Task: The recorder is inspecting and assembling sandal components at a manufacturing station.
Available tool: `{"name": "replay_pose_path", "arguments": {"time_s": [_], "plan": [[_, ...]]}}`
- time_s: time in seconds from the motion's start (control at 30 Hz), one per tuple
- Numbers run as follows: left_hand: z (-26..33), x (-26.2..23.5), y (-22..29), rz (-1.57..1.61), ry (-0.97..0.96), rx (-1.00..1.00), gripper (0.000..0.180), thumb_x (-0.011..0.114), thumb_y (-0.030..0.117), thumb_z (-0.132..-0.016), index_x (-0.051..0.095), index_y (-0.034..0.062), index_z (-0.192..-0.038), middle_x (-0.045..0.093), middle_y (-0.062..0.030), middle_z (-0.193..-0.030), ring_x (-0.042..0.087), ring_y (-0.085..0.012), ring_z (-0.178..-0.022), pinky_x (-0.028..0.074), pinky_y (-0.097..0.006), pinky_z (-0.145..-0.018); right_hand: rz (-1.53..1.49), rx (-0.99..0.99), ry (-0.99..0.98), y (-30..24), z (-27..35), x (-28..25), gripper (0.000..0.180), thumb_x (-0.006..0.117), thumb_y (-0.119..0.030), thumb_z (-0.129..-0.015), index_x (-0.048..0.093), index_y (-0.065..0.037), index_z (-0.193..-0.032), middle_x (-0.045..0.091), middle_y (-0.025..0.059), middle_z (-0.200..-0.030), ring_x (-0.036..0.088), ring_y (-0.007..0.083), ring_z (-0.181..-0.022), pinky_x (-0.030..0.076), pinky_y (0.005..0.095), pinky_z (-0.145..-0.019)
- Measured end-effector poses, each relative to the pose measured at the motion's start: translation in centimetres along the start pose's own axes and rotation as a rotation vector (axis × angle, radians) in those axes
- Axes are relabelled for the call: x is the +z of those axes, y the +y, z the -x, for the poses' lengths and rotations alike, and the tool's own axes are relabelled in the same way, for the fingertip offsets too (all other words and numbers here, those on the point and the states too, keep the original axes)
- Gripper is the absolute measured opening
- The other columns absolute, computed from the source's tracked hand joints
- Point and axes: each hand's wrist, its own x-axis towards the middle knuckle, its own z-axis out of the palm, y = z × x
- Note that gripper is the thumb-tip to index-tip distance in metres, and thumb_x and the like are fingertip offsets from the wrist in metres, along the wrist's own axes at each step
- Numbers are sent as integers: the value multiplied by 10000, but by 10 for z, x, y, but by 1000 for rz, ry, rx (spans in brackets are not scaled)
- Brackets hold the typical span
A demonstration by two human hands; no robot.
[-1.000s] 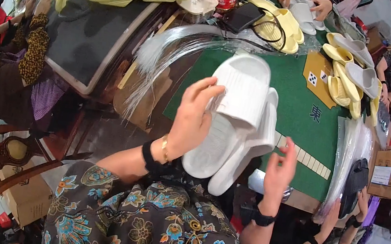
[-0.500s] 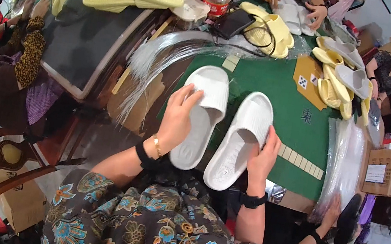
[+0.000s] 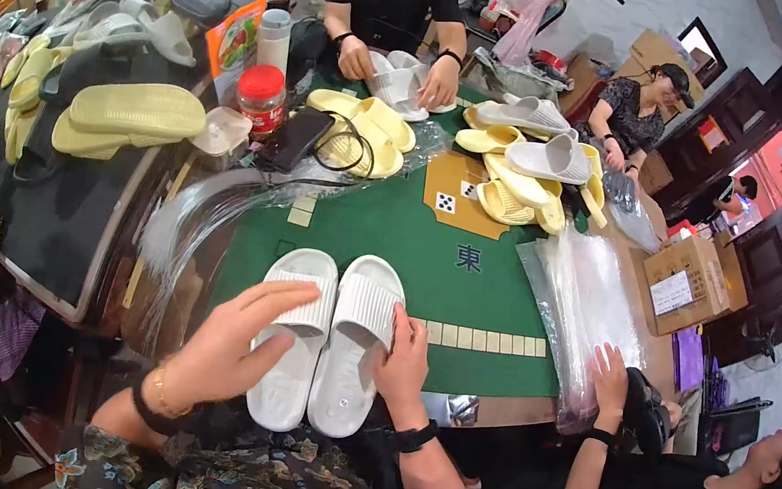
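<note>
A pair of white slide sandals lies side by side near the table's front edge, toes pointing away from me. My left hand point(image 3: 229, 347) is over the outer side of the left slide point(image 3: 284, 385), its fingers stretched across the ribbed strap and the thumb apart. With my right hand point(image 3: 406, 363) I grip the outer edge of the right slide point(image 3: 343, 399) by its strap. Both slides rest close together, their inner sides touching or nearly so. The green mat point(image 3: 363, 230) stretches out beyond them.
Yellow and grey slides point(image 3: 535, 160) pile up at the far right, beside clear plastic bags point(image 3: 584, 304). More yellow slides point(image 3: 132, 115) sit on a black surface at left. A red-lidded jar point(image 3: 261, 99) stands far left. Co-workers sit opposite and at right; one handles light grey slides point(image 3: 400, 84).
The view has tilted up, showing more of the far side. The two white slides have come together from apart and straightened. My left hand's fingers have spread.
</note>
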Motion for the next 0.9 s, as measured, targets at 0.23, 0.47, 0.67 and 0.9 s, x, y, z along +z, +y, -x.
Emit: {"name": "replay_pose_path", "arguments": {"time_s": [0.23, 0.47, 0.67, 0.9], "plan": [[1, -20, 111, -106, -21, 844, 317, 621, 220, -939, 661, 100, -1230, 628, -127, -1303, 602, -323, -1199, 487, -454, -1028, -25, -16, 24, 1, 3, 10, 723, 643, -73, -760, 458, -121, -1458, 510, 195, -1269, 541, 418, -1149, 488, 480, -945], [-11, 20, 127, -78, 371, 847, 465, 654, 303, -927, 615, 80, -1333, 590, -133, -1357, 579, -308, -1183, 466, -455, -1041, -12, -22, 39, 0, 2, 6, 679, 606, -49, -773, 476, -106, -1436, 528, 200, -1258, 529, 419, -1176, 462, 467, -985], [-31, 52, 142, 155, 504, 848, 510, 673, 386, -910, 618, 62, -1300, 586, -167, -1338, 559, -286, -1184, 441, -453, -1056, -50, 8, 31, -3, 1, 9, 637, 599, -82, -781, 491, -65, -1409, 536, 210, -1245, 549, 423, -1145, 467, 462, -976], [-21, -16, 125, 213, 251, 926, 261, 635, 249, -953, 715, 12, -1027, 689, -168, -1092, 679, -252, -903, 541, -412, -824, -49, -19, 41, 1, 1, 6, 644, 608, -128, -797, 480, -93, -1426, 527, 206, -1222, 549, 426, -1130, 474, 469, -963]]}}
